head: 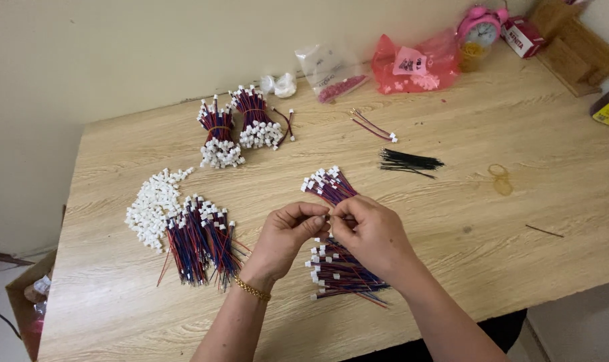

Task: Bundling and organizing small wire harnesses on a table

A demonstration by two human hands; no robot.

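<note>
From the head camera, two tied bundles of red-and-blue wire leads with white plastic plugs (241, 127) lie finished at the far side of the pale wooden table (539, 201). A loose heap of white plastic connector housings (150, 204) and an untied pile of red-and-blue leads (200, 241) still wait at the left, so much seems left. The left hand (288, 234) and right hand (371, 234) meet fingertip to fingertip, both pinched shut on a small white connector piece (329, 216), above another spread of wire leads (338, 268); wrists are raised, fingers curled inward.
</note>
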